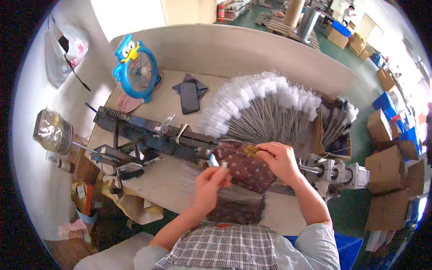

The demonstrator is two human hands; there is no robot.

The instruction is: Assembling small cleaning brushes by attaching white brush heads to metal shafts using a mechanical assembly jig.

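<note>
My right hand (pixel 280 161) pinches a small yellow-brown piece (pixel 251 150) at the end of a thin wire. That wire runs left toward a long dark metal machine (pixel 153 135). My left hand (pixel 210 185) is closed and blurred near the machine's right end, with something small and white at its fingertips; I cannot make out what. Beneath both hands lies a dark red dotted cloth (pixel 243 167). A bundle of thin wires (pixel 238 191) spreads between the cloth and my lap. Behind it fans a large pile of wire-stemmed brushes (pixel 270 112) with white bristle heads.
A black phone (pixel 189 97) rests on a dark cloth. A blue toy-shaped fan (pixel 137 69) stands at the back left. A box (pixel 337 144) of more brushes and a motor unit (pixel 342 174) are at right. A curved partition (pixel 243 49) borders the table.
</note>
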